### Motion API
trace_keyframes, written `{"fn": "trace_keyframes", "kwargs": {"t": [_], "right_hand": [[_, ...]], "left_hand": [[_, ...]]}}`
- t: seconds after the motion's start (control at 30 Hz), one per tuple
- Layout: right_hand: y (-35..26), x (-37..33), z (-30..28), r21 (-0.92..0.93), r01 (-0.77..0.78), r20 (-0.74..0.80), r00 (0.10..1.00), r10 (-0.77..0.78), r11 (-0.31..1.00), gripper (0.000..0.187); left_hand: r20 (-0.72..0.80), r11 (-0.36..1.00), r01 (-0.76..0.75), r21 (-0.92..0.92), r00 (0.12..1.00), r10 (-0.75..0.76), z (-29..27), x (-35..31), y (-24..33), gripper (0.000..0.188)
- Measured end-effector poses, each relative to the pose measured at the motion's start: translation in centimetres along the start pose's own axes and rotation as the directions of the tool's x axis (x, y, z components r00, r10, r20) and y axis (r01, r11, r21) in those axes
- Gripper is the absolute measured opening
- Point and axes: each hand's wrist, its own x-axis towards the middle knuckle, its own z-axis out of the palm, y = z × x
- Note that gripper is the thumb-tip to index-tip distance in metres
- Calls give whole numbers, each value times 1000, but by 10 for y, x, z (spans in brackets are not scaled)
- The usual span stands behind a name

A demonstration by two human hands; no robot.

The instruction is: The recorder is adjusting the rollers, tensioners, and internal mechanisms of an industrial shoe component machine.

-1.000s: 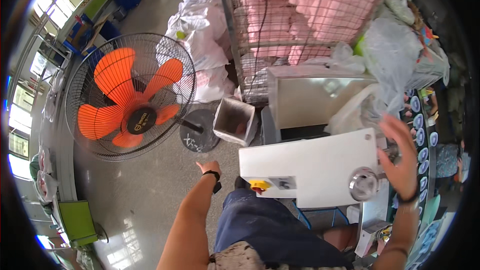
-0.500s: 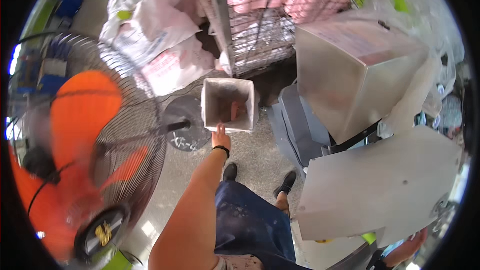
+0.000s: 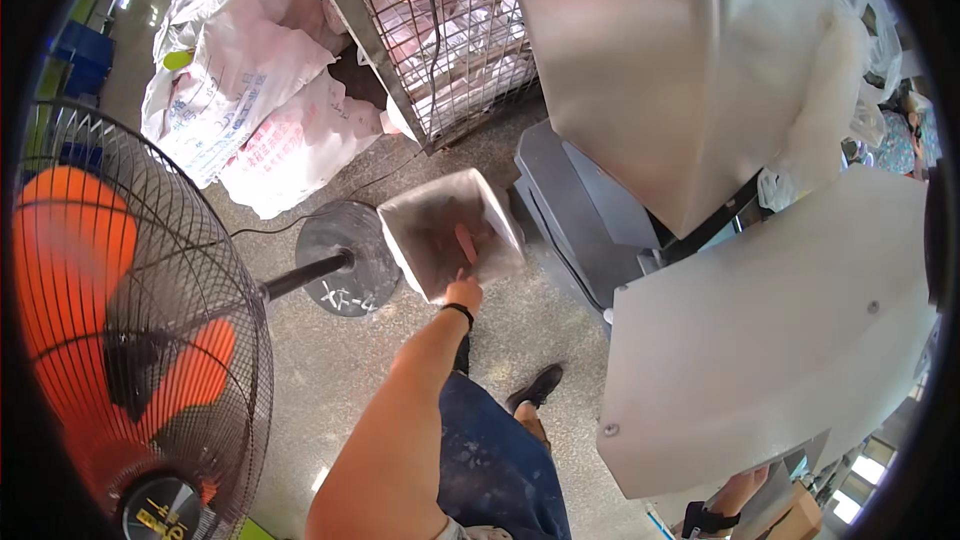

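Observation:
An open square bin (image 3: 408, 248), whitish-grey and dusty inside, stands tilted on the floor in front of me. My left hand (image 3: 463, 291), with a black band at the wrist, grips the bin's near rim; a finger reaches over the edge. Inside the bin lies a small pinkish-red strip (image 3: 466, 243). At the lower right, my right hand (image 3: 742, 490) wears a dark wristband and is beside the lower edge of a large grey panel (image 3: 760, 340). Its fingers are mostly hidden there.
A caged floor fan (image 3: 140, 340) with orange blades stands at left, its round base (image 3: 345, 260) beside the bin. White sacks (image 3: 250, 80) and a wire cage (image 3: 450, 30) lie beyond. A metal hopper (image 3: 640, 80) and grey machine housing (image 3: 580, 210) stand at right.
The bin has turned and tilted, with my left hand staying at its near rim. My view has shifted, and my right hand shows lower, by the panel's edge.

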Motion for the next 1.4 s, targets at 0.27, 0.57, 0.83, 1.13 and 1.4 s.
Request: {"fn": "trace_keyframes", "kwargs": {"t": [0.27, 0.57, 0.83, 1.13, 1.4], "right_hand": [[21, 12, -11, 58, 82, 100, 991, -88, 995, 15], [42, -17, 33, 231, -149, 576, 817, -12, 962, 38], [14, -89, 87, 458, -768, 886, 351, -304, 449, 54], [-30, 18, -14, 116, 807, 264, 537, -801, 579, 30], [-44, 140, -35, 647, -8, 277, 934, -224, 763, 21]], "left_hand": [[4, 999, 29, 14, 1000, -29, 53, -46, 30, 26], [0, 920, -339, -197, 938, 346, -27, -176, 120, 48], [-580, 572, -816, 86, 426, 694, -132, -401, 353, 14], [72, 194, -128, -973, 625, 777, -128, -377, 459, 35], [311, 228, 216, -949, 559, 769, -367, -432, 545, 40]]}}
